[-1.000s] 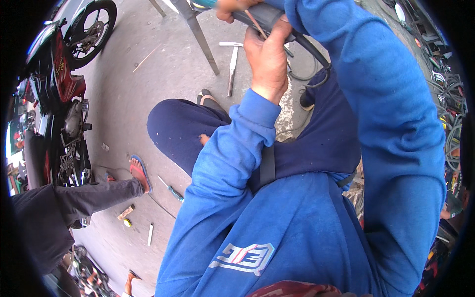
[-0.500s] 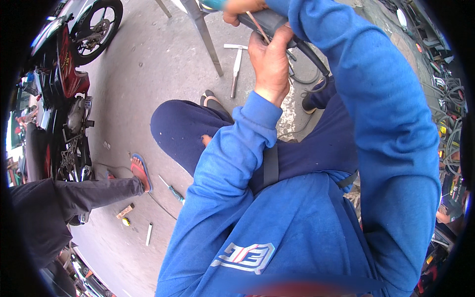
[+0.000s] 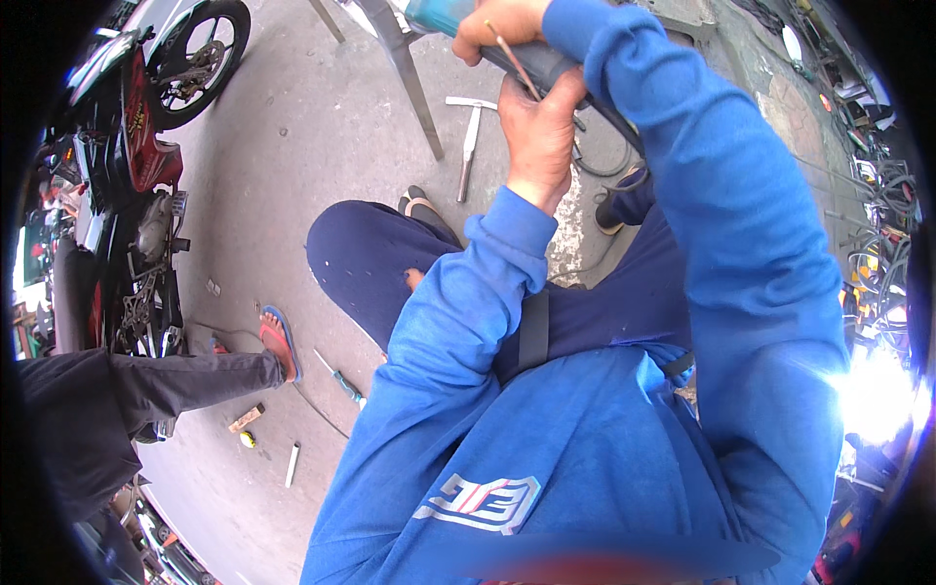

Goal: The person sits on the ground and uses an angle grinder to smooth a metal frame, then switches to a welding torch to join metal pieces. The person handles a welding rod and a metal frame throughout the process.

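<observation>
A corded angle grinder [image 3: 531,60], teal at the front and dark grey behind, is held near the top edge beside a metal frame leg [image 3: 414,93]. My right hand [image 3: 502,27] is closed round its body. Behind it, my left hand [image 3: 539,136] closes on the rear part, thumb along the side. A thin brown rod [image 3: 509,57] sticks up from my left hand's grip and crosses the grinder. The tool's front end is partly cut off by the frame's edge, so what it touches cannot be made out.
A hammer [image 3: 470,151] lies on the concrete below the frame. At left stand a motorcycle [image 3: 146,166] and another person's sandalled foot [image 3: 278,341]. A screwdriver [image 3: 339,378] and wooden block [image 3: 247,418] lie nearby. Cables [image 3: 882,195] tangle at right, near a bright flash [image 3: 877,395].
My hands and the grinder have shifted slightly right and down in the picture, showing more of the teal part. A bright flash has appeared at the right.
</observation>
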`<state>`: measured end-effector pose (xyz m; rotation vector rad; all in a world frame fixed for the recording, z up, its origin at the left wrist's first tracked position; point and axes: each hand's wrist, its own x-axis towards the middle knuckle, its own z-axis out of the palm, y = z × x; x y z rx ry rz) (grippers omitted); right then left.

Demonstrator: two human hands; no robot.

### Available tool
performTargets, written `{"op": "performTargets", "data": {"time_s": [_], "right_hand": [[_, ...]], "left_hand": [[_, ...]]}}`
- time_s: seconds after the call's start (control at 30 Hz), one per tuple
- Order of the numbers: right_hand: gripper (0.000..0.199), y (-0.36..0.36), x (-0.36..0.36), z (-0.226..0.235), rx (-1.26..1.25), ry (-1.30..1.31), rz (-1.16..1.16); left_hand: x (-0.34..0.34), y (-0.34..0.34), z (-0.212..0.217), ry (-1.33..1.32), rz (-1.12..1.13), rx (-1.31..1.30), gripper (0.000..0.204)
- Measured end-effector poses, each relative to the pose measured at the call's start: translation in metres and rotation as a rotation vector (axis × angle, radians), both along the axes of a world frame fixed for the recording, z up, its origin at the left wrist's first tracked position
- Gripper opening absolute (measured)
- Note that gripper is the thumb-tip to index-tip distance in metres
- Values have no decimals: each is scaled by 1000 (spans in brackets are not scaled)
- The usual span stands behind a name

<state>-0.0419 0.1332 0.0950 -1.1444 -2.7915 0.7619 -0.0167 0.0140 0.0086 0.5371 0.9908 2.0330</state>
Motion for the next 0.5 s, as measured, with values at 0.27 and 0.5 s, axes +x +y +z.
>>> {"op": "performTargets", "data": {"time_s": [0.27,0.5], "right_hand": [[71,-3,26,-61,24,421,-94],[71,-35,26,-100,-47,481,-159]], "left_hand": [[-12,9,-39,240,10,-153,77],[-13,-10,-84,448,147,-265,87]]}}
